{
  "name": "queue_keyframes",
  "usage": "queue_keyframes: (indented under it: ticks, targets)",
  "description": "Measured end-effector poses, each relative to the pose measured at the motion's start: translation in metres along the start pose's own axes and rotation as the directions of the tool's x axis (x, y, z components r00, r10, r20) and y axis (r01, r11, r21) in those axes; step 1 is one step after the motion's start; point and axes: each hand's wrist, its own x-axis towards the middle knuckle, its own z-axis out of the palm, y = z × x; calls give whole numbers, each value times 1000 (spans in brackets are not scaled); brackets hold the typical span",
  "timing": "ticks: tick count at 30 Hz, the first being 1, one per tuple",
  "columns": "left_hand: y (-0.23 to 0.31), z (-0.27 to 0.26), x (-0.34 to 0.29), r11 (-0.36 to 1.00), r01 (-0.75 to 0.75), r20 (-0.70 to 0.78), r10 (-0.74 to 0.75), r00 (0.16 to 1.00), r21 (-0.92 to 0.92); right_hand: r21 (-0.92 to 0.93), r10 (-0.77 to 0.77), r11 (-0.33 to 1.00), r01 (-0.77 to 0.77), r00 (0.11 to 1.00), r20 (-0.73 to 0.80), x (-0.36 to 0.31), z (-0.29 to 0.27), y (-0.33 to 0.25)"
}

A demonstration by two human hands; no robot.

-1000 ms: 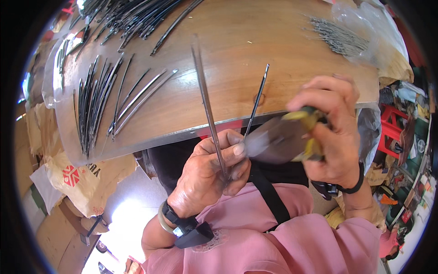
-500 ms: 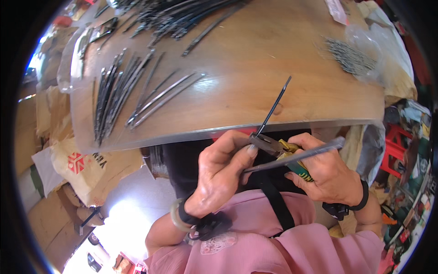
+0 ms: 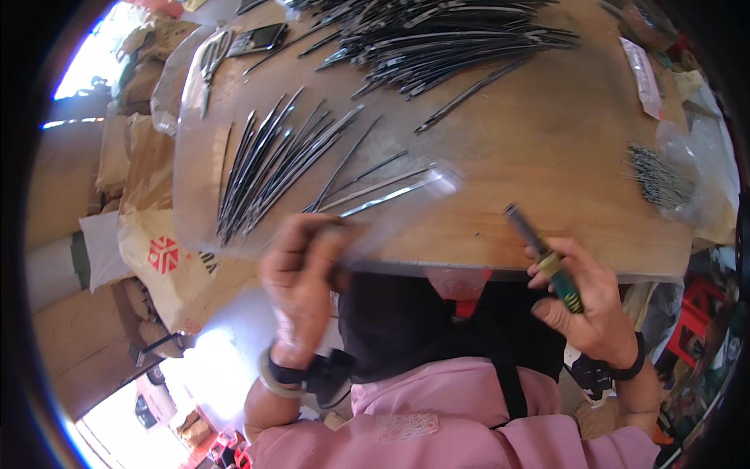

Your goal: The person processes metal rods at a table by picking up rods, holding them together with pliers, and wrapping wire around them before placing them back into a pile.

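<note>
My left hand (image 3: 301, 270), smeared by motion, is over the near left edge of the table. Its fingers are closed on a long thin strip (image 3: 391, 220), blurred, that slants up to the right. In my right hand (image 3: 590, 301), at the table's near edge on the right, is a pair of pliers (image 3: 556, 275) with green and yellow handles. The jaws point up and left, with nothing visible between them. Beyond my left hand, several thin dark strips (image 3: 269, 168) lie fanned out on the table.
A large heap of dark strips (image 3: 437, 55) covers the table's far side. Scissors (image 3: 209, 66) and a phone-like black device (image 3: 258, 39) lie far left. At the right are a bundle of thin wires (image 3: 660, 178) in clear plastic and a red stool (image 3: 695, 320) below.
My hands have moved apart, the left one leftward with its strip, the right one rightward with the pliers. The thin dark rod has left the plier jaws. The whole view has shifted.
</note>
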Motion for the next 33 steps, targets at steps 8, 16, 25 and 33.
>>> queue_keyframes:
  ticks: [8, 16, 25, 33]
  targets:
    - [-9, -18, 41, 195, -523, 393, 461, 796, 830, 129, 21, 991, 29, 930, -366, -22, -26, 18]
    - [-6, -34, 42, 604, -304, 20, 431, 902, 737, 7, -44, 998, 61, 785, -618, -12, -97, 6]
    - [11, 84, 116, 318, -659, 482, 483, 731, 682, -955, -555, 266, 132, 831, -40, 33, -134, 35]
    - [28, 94, 106, 293, -666, 540, 407, 736, 686, -960, -613, 222, 168, 790, -3, 33, -133, 7]
